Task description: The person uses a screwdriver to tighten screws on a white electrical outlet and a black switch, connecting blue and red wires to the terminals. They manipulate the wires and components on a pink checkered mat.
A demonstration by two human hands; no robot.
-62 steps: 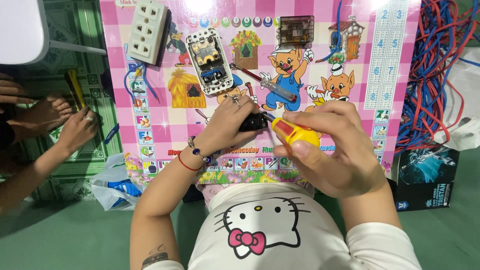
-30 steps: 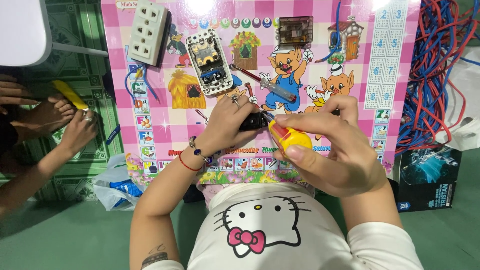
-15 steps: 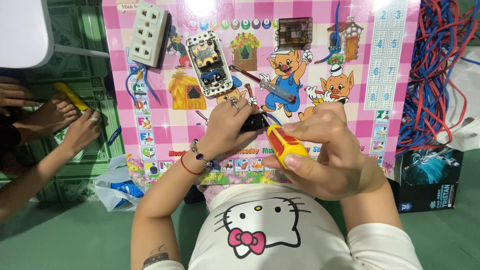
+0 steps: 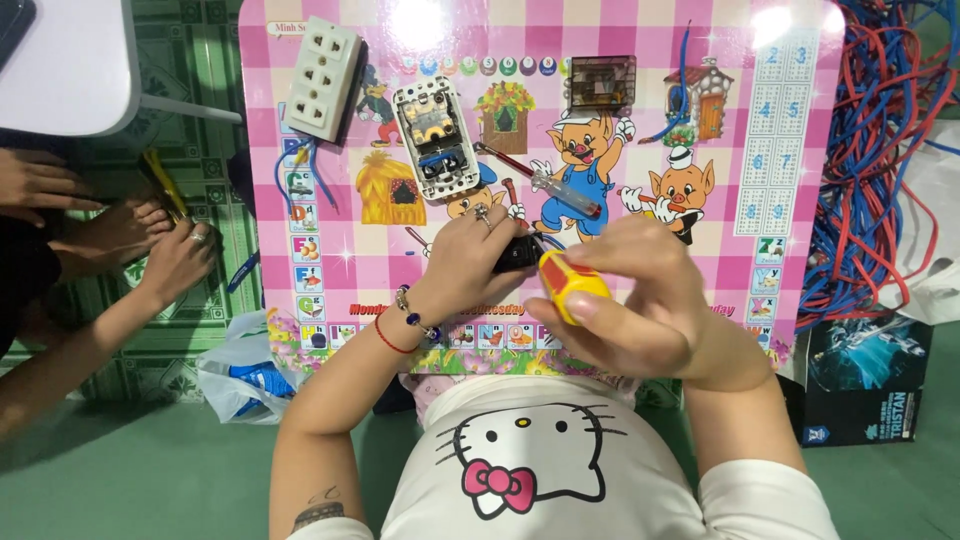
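Your right fingers are closed around the yellow and red handle of a screwdriver, which has turned a little in your palm since a moment ago, so its yellow end now points more toward you, while its tip stays at the small black part. The fingers of your left hand are clamped on this black part and have kept it in the same place, just above the pink picture desk. From this I judge that you are in the middle of turning a screw, with the white socket and the opened switch lying farther up, well apart.
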